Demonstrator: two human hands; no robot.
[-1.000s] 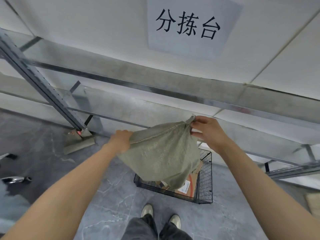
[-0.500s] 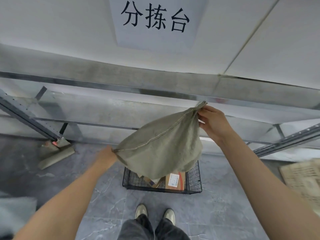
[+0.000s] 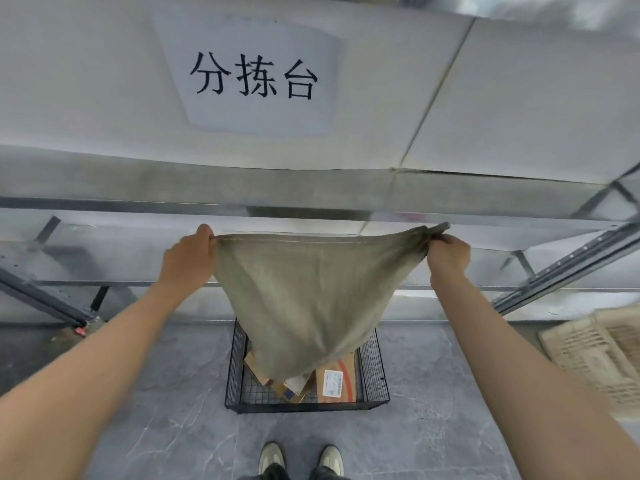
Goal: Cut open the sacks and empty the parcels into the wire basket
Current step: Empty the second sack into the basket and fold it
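You have the grey-green woven sack (image 3: 311, 299) stretched wide by its two upper corners, its limp body tapering to a point just above the black wire basket (image 3: 304, 406). Inside the basket lie brown cardboard parcels (image 3: 349, 367), one showing a white label (image 3: 333, 383).

Left hand (image 3: 188, 258) and right hand (image 3: 448, 256) raised level, each gripping a top corner of the sack (image 3: 311, 299).
I have the left hand at about 11 o'clock, back toward me, fingers curled over the edge; the right at about 1 o'clock, closed round the bunched corner. My bare left forearm (image 3: 114, 341) reaches in from 7 o'clock, my right forearm (image 3: 512, 348) from 5 o'clock.
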